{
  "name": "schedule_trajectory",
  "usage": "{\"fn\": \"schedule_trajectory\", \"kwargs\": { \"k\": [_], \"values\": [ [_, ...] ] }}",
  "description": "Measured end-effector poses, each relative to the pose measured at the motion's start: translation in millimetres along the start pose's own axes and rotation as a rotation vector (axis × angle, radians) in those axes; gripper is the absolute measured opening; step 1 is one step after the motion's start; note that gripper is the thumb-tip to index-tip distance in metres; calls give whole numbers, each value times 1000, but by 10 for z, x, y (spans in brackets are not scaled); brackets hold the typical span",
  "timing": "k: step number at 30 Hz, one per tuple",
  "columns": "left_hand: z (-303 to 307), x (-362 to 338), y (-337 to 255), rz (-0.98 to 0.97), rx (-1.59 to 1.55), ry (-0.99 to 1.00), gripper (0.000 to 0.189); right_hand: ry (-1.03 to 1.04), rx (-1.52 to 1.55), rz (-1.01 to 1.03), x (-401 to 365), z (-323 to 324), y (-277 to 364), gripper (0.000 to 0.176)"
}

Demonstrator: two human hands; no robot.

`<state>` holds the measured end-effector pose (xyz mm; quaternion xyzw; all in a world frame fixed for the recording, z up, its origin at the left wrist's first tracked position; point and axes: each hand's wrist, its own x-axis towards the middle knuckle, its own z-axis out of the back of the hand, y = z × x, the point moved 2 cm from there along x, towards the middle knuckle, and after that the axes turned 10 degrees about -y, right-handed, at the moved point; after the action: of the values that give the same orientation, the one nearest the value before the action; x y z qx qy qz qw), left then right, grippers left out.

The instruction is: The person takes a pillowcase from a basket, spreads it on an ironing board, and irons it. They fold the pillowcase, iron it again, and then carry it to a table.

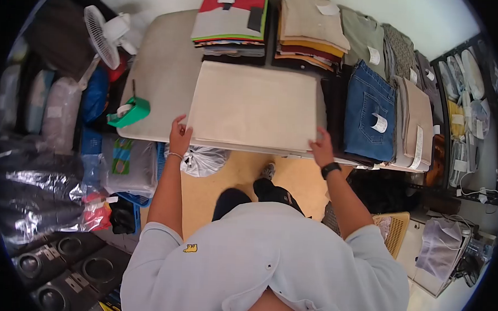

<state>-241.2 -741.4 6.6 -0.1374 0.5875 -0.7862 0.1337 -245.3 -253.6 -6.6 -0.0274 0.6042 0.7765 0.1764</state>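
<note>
A flat cream sheet or folded cloth (254,105) lies at the front edge of the table (164,68). My left hand (180,136) is at its front left corner, fingers bent against the edge; whether they grip it is hard to see. At the front right corner, my right hand (322,149) touches the side with its fingers apart. Left of the cream piece stands a green tape dispenser (133,112). Folded jeans (370,113) with a white tag lie to the right of my right hand.
Behind the cream piece are stacks of folded clothes (230,21) and beige garments (310,22). A white fan (101,35) stands at the back left. Plastic-wrapped bundles (62,114) fill the left side. A rack (462,109) holds packed items at right.
</note>
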Motion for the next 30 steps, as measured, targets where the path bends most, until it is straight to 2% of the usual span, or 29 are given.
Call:
{"fn": "schedule_trajectory", "kwargs": {
  "k": [1, 2, 3, 4, 6, 9, 11, 13, 17, 19, 24, 27, 30],
  "values": [
    [-106, -46, 185, 76, 195, -10, 48, 30, 72, -112, 92, -103, -305, 56],
    [-177, -69, 322, 151, 394, -19, 46, 19, -8, -151, 105, -154, -402, 52],
    [-230, -68, 434, 172, 401, -3, 46, 13, -88, -191, 102, -201, -487, 49],
    [-256, -43, 525, 168, 464, -66, 45, 15, -96, -213, 123, -233, -537, 49],
    [-290, 13, 517, 199, 549, -127, 45, -173, -287, -164, 151, -231, -525, 44],
    [-347, 210, 331, 241, 499, -75, 44, -251, -245, -168, 311, -225, -639, 39],
    [-394, 437, 420, 247, 462, -65, 44, -269, -256, -148, 484, -212, -661, 37],
    [-446, 620, 511, 175, 450, -70, 44, -291, -291, -235, 591, -189, -648, 38],
    [-557, 991, 521, 217, 419, -58, 45, -303, -262, -248, 605, -318, -418, 40],
    [-614, 1060, 509, 245, 410, -24, 46, -312, -268, -299, 640, -283, -582, 41],
    [-622, 1094, 475, 233, 413, 49, 45, -349, -267, -289, 604, -250, -478, 32],
    [-619, 1104, 281, 190, 502, 118, 43, -406, -73, -337, 631, -174, -718, 26],
    [-612, 1118, 237, 219, 510, 192, 43, -376, -40, -361, 618, -157, -655, 20]
  ]
}}
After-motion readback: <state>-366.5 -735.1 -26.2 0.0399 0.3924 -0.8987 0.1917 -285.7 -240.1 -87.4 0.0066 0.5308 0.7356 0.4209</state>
